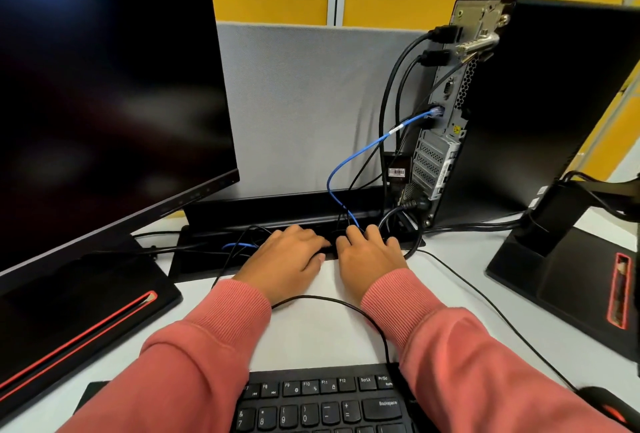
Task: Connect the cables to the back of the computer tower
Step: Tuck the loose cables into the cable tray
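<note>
already both hands, left hand and right hand, reach fingers-down into the black cable tray; whether they pinch anything i cannot tell. the cables are limp and light, best held by the stiff plug, near the computer tower.

**Tower upright, rear panel cabled**

The black computer tower stands upright to my right, its rear panel turned toward me. A blue cable is plugged in about midway down that panel and loops down to the black cable tray at the desk's back edge. Two black cables are plugged in near the top and hang down beside it.
</note>
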